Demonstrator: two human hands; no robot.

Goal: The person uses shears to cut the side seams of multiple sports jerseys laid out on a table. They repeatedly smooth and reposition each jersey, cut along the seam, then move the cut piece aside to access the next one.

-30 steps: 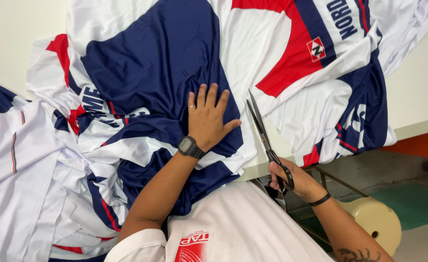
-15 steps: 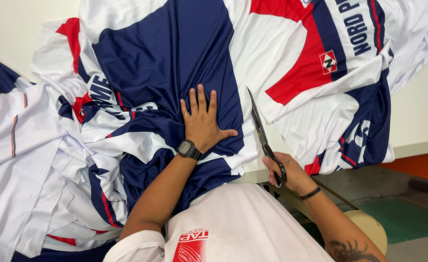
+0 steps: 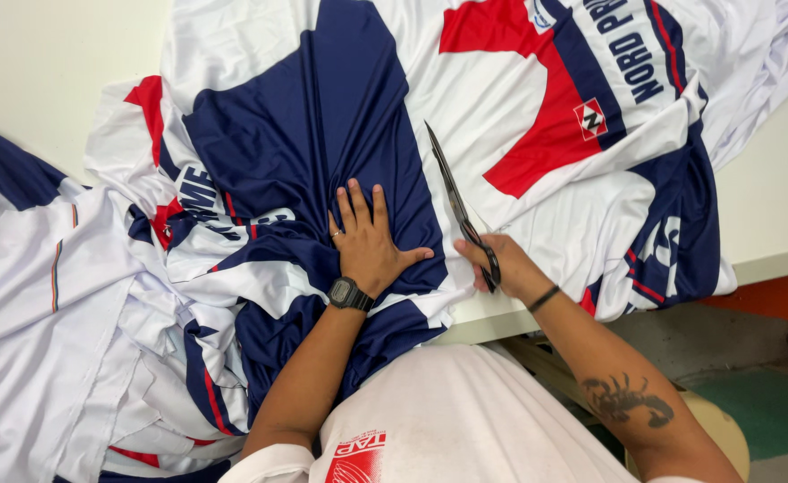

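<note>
Scissors (image 3: 459, 210), dark metal and long-bladed, are lying over the printed fabric (image 3: 340, 116), their long axis running from the handles near the table's front edge up to a tip pointing away and slightly left. Going left to right, the left hand (image 3: 369, 246) is pressing flat, fingers spread, on smooth, wrinkled navy cloth; the right hand (image 3: 501, 266) is gripping the scissor handles, blades nearly together.

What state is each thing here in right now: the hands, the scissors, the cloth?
Left hand: flat, fingers spread, pressing on the navy fabric.
Right hand: gripping the scissors' handles.
Scissors: blades together, lying over the fabric, tip pointing away.
Printed fabric: spread on the table, bunched near the left hand.
Table: partly covered.
</note>
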